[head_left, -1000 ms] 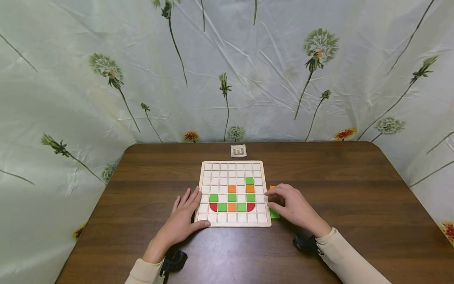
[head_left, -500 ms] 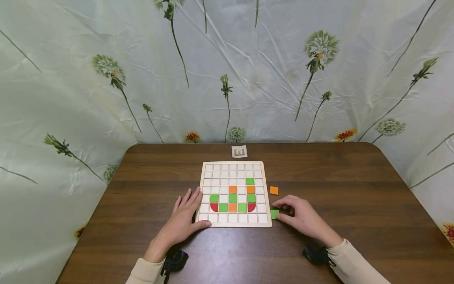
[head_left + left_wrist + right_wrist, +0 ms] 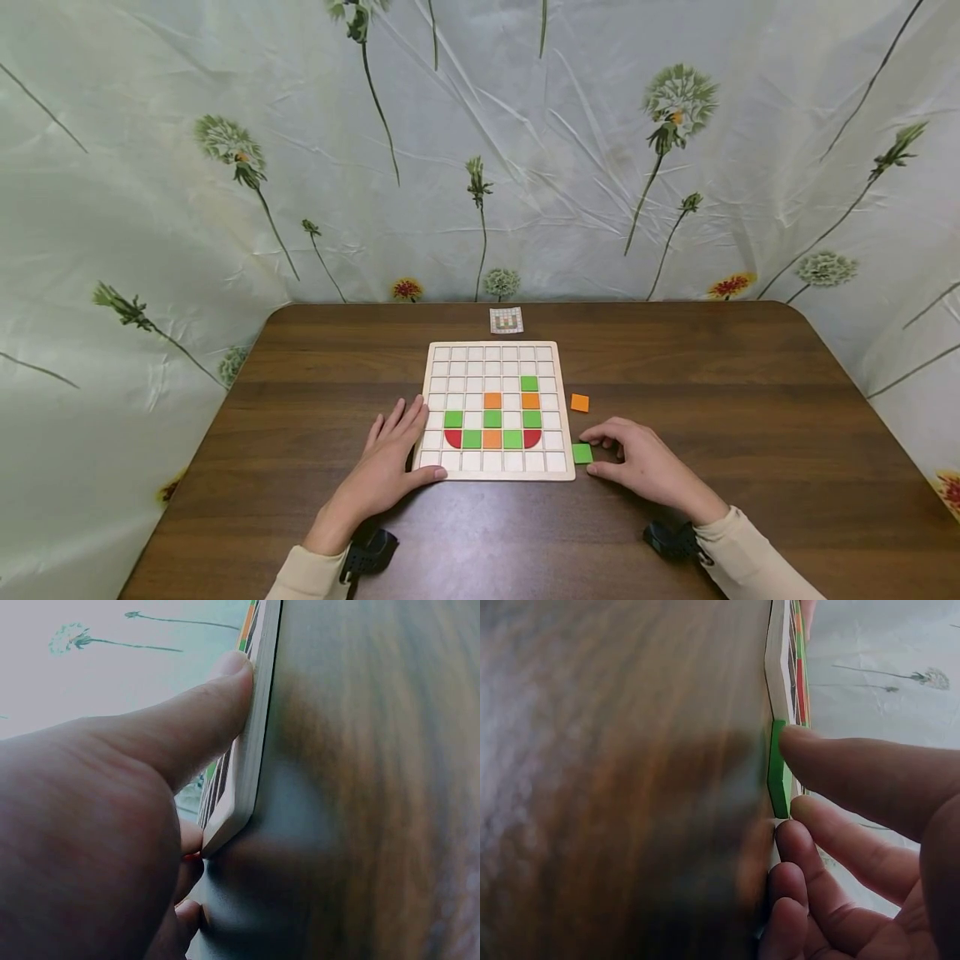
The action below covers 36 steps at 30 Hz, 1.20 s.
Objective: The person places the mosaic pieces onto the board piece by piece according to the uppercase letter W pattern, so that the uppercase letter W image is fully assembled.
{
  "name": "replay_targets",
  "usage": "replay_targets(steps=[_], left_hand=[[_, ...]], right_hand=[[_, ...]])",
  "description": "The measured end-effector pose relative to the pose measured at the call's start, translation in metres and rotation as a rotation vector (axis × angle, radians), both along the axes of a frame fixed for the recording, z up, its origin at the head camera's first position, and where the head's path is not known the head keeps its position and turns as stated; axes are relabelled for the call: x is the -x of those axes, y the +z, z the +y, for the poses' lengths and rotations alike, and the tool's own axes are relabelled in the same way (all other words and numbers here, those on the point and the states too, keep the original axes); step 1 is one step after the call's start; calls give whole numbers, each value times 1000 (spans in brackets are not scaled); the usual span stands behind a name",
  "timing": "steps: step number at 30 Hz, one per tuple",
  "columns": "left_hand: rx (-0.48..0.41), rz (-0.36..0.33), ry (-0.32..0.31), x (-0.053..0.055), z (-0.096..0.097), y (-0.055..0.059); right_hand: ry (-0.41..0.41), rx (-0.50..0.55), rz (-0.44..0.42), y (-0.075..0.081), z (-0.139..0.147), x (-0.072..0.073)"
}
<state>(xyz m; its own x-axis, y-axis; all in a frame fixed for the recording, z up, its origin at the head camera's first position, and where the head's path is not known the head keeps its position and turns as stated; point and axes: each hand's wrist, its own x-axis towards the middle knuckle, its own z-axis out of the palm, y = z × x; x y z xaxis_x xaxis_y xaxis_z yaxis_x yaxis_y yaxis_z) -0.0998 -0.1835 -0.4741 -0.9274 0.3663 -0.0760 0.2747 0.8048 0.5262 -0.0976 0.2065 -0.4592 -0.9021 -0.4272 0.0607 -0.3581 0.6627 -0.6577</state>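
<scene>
A wooden grid board (image 3: 568,477) lies on the table, holding green, orange and red pieces in several squares. My left hand (image 3: 386,462) rests along its left side, fingers spread, with the thumb (image 3: 229,682) on the near left corner of the frame. Beside the board's lower right edge lies a loose green square tile (image 3: 582,453). My right hand (image 3: 648,467) is next to this tile, thumb and index finger parted around its right side. In the right wrist view, the thumb tip overlaps the green tile's edge and the index fingertip is at its far end.
An orange square tile (image 3: 580,402) lies right of the board, beyond the right hand. Behind the board is a small printed pattern card (image 3: 506,320). The brown wooden table (image 3: 720,367) ends at the back against a flower-printed sheet (image 3: 570,167).
My right hand has moved back to the right and toward me from the board's edge, uncovering the orange tile. Its thumb has drawn off the green tile's corner. The left hand stays put.
</scene>
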Motion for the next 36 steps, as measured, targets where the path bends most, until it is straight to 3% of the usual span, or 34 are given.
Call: replay_targets(steps=[36], left_hand=[[4, -4, 0, 0, 0, 1]], right_hand=[[23, -38, 41, 1, -2, 1]])
